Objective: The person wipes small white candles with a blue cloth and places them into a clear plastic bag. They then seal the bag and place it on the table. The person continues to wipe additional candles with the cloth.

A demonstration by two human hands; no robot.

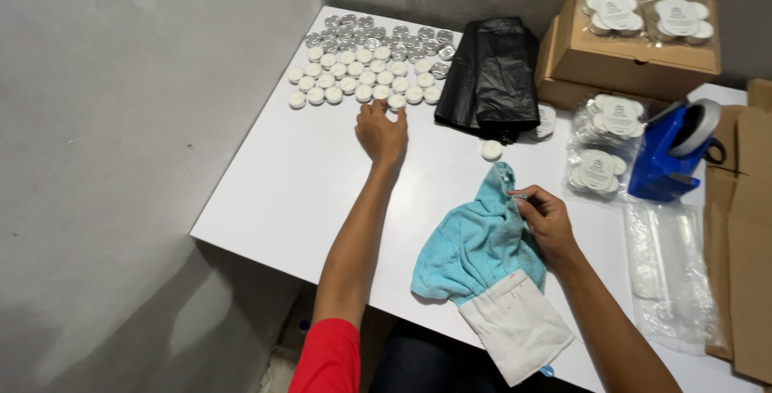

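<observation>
My left hand reaches forward across the white table and its fingertips touch a small white tealight candle at the near edge of a grid of several tealights. The far rows are silver cups, the near rows white. My right hand pinches a light blue cloth that lies on the table near me, with a white cloth under its near end hanging over the table edge. A single tealight sits alone just beyond the cloth.
A black plastic bag lies behind the lone tealight. Brown cardboard boxes at the back right carry packed tealights. More clear packs, a blue tape dispenser, clear plastic bags and flat cardboard fill the right side.
</observation>
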